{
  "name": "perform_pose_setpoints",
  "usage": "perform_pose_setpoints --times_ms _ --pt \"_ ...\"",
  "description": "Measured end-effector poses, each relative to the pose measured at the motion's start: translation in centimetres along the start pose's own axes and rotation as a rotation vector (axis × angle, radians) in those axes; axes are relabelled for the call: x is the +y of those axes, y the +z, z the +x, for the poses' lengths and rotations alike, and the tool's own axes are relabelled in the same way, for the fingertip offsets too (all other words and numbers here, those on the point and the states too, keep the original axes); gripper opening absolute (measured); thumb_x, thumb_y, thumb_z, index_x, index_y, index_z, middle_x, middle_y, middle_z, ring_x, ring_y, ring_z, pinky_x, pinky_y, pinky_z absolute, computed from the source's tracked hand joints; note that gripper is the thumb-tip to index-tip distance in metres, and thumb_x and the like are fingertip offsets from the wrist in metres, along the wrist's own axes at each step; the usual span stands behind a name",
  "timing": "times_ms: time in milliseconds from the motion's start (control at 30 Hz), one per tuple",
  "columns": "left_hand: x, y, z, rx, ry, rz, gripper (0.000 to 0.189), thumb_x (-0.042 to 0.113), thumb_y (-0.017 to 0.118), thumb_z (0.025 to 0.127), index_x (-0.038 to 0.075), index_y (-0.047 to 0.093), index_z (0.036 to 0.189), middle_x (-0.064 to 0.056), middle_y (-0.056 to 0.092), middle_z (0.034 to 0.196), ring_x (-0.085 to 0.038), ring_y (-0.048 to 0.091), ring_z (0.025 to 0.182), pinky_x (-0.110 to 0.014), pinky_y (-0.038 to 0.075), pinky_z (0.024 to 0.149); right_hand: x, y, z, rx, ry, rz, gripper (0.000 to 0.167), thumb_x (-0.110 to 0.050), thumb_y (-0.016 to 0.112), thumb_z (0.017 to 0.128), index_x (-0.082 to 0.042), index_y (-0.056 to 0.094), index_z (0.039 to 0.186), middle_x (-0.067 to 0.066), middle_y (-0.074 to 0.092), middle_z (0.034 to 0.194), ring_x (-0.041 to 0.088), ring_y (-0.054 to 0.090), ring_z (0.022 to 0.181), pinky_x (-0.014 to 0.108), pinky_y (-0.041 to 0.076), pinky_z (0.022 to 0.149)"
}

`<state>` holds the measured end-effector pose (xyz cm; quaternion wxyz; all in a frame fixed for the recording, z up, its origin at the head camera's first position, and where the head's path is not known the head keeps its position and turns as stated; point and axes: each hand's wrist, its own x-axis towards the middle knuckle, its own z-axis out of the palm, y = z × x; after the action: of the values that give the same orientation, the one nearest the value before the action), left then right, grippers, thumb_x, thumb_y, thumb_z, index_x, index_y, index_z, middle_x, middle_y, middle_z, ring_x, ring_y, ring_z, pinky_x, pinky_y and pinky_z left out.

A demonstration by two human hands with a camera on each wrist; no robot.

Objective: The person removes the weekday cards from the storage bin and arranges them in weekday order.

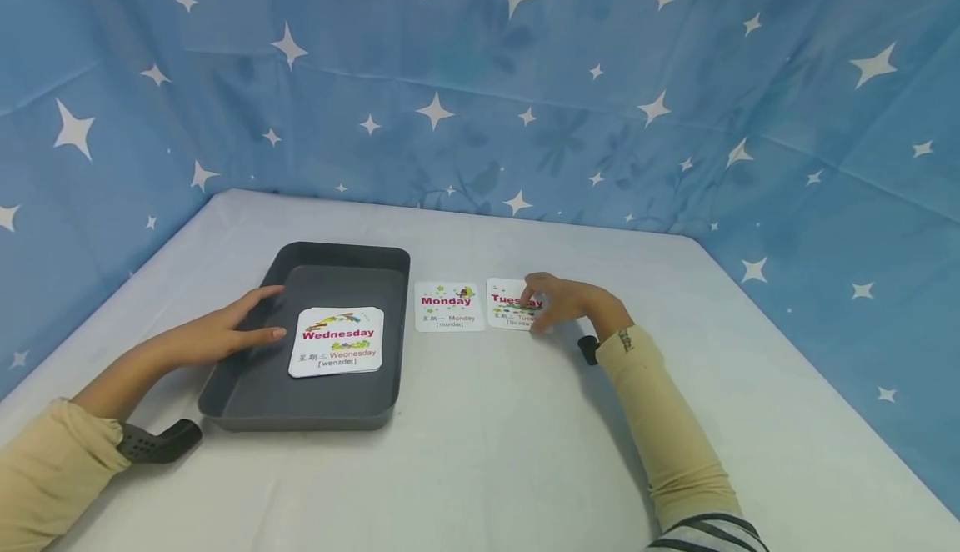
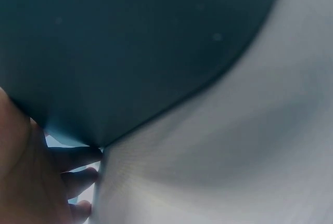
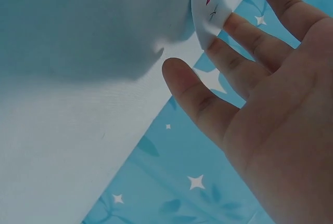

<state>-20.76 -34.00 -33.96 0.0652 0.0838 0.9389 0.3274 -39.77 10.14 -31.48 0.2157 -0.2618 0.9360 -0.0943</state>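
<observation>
My left hand (image 1: 213, 331) is at the left wall of a dark grey rectangular tray (image 1: 255, 393), holding it with the thumb over the rim. In the left wrist view several fingers (image 2: 78, 182) show against the outside of the tray. A "Wednesday" card (image 1: 337, 348) lies on top of a small stack inside the tray. My right hand (image 1: 566, 298) touches a "Tuesday" card (image 1: 504, 306) on the table. In the right wrist view its fingertips meet the card's edge (image 3: 208, 26), with the thumb apart. A "Monday" card (image 1: 450, 310) lies just left of "Tuesday".
A white cloth covers the table (image 1: 480, 452). Behind and beside it hangs a blue curtain (image 1: 465, 60) with white stars. A dark wrist device (image 1: 161, 442) sits at the left sleeve, and another (image 1: 588, 349) at the right.
</observation>
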Motion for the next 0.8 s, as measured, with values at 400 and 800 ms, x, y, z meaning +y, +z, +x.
perform_pose_setpoints --times_ms 400,800 --pt "0.26 -0.16 0.07 0.006 -0.001 0.010 0.080 0.039 0.053 0.089 0.004 0.008 0.145 -0.035 0.009 0.145 -0.056 0.014 0.129 -0.068 0.022 0.095 0.15 -0.09 -0.09 0.017 -0.018 0.015 0.036 -0.020 0.073 0.074 -0.018 0.058 0.107 0.010 0.012 0.153 0.037 0.007 0.140 0.055 0.014 0.110" --pt "0.05 0.11 -0.01 0.004 -0.003 0.000 0.080 0.039 0.053 0.089 0.003 0.009 0.145 -0.035 0.009 0.145 -0.057 0.014 0.129 -0.068 0.021 0.095 -0.05 0.17 -0.10 0.015 -0.030 0.036 0.035 -0.019 0.074 0.075 -0.018 0.057 0.105 0.012 0.017 0.152 0.035 0.009 0.140 0.053 0.013 0.111"
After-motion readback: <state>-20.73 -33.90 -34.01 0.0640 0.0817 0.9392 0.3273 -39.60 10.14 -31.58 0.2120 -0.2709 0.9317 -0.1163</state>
